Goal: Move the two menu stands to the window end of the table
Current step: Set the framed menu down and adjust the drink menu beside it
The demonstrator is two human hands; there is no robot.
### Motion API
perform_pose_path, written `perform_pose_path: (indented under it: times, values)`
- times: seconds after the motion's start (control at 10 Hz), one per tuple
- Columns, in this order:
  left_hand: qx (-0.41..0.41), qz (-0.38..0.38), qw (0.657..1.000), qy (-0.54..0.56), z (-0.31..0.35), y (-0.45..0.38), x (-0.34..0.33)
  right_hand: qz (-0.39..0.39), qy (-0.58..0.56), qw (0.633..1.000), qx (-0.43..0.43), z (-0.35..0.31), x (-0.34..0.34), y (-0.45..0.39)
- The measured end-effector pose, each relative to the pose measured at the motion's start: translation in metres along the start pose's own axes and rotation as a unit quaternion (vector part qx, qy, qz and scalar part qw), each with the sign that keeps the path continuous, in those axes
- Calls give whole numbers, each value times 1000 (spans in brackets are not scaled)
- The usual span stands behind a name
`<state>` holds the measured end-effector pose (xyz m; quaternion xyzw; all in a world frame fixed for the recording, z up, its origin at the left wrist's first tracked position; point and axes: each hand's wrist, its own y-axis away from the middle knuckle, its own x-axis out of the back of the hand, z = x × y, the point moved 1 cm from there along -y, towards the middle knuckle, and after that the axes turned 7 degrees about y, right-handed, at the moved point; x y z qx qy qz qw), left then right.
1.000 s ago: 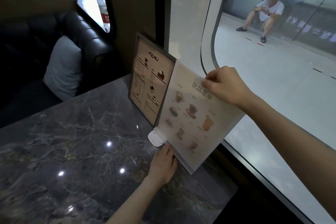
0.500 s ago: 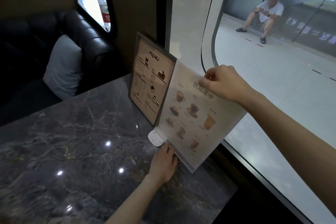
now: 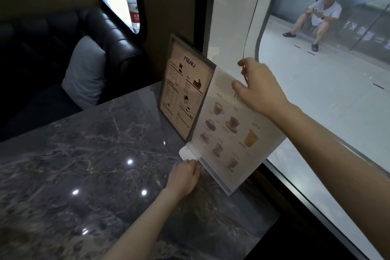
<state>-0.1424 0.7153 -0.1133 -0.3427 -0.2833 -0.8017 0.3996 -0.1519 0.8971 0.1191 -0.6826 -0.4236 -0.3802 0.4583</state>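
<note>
You are settling the clear stand at the window end.

Near, lower centre, your left hand [image 3: 183, 177] is pinching the clear stand's [image 3: 236, 133] base; your right hand [image 3: 258, 86], fingers loosening at its top, is steadying it. Release once it stands square beside the framed menu [image 3: 185, 93], upper centre.

The table [image 3: 88, 164] is dark grey marble, veined in paler grey and tan. One menu stand [image 3: 183, 93] is beige with black lettering in a dark frame — the other [image 3: 234, 133] white, printed with brown and orange drinks. A pale grey cushion [image 3: 84, 72] sits on black seating [image 3: 109, 34].
</note>
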Motion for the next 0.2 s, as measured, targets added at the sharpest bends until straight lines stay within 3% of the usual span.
perform_pose_path:
  times: [0.1,0.2]
  values:
    - [43,35,997,50,-6,5,34,78,-39,996,21,-22,-2,-1]
    - [64,100,988,96,-10,10,82,158,-147,976,27,-56,8,2]
